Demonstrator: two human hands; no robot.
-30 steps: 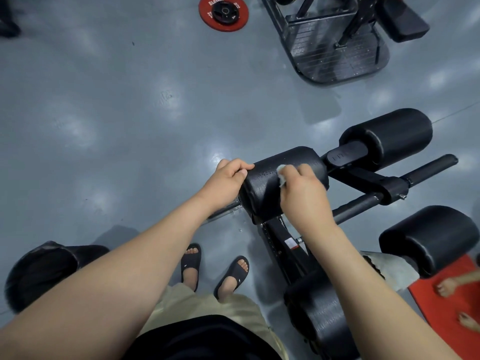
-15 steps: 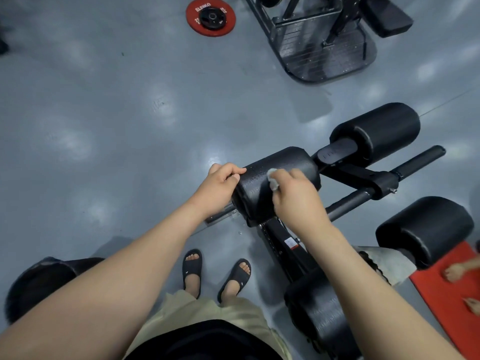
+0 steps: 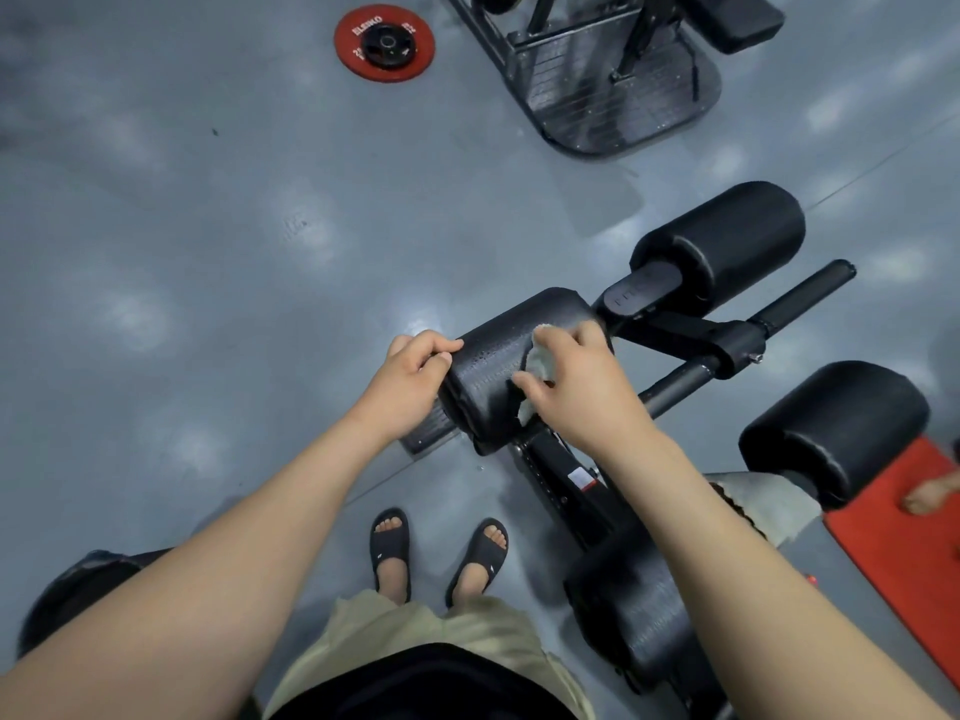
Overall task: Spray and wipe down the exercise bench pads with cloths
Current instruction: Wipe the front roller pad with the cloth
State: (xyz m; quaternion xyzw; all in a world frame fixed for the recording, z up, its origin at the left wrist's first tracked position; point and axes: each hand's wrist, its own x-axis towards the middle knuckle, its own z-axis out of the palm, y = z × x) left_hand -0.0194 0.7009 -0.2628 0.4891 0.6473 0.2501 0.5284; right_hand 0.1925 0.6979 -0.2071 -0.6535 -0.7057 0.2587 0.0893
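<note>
A black roller pad on the exercise bench lies across the middle of the view, its top speckled with wet drops. My left hand grips the pad's left end, fingers curled over its edge. My right hand holds a small white cloth pressed against the pad's right part. Further black pads sit at the upper right, the right and the bottom. A second pale cloth lies draped on the bench frame, behind my right forearm.
A red weight plate lies on the grey floor at the top. A black machine footplate stands at the upper right. A red mat with another person's foot is at the right edge. A black bin sits at the lower left.
My right hand has slid the cloth to the right along the pad, and more of the cloth shows. My left hand keeps its grip on the pad's left end.
</note>
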